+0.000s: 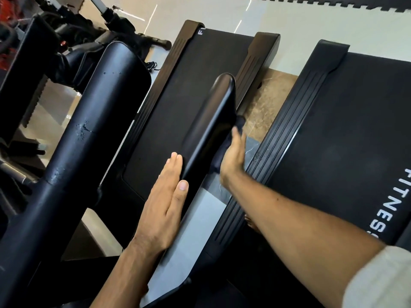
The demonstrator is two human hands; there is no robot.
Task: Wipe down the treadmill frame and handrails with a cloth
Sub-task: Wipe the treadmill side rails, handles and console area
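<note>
A black treadmill handrail point(211, 121) runs up the middle of the view above the treadmill belt point(178, 103). My left hand point(164, 205) lies flat against the rail's left side, fingers straight and together, holding nothing. My right hand point(233, 156) presses a dark cloth point(224, 150) against the rail's right side; the cloth bunches between palm and rail and pokes out past my fingertips. A second, thicker black handrail point(89, 134) of the same treadmill stands at the left, its surface scuffed.
A second treadmill point(347, 138) with white "FITNESS" lettering sits at the right, separated by a strip of brown marble floor point(271, 103). Other black gym machines point(73, 41) crowd the top left. My bare foot point(252, 225) shows below my right forearm.
</note>
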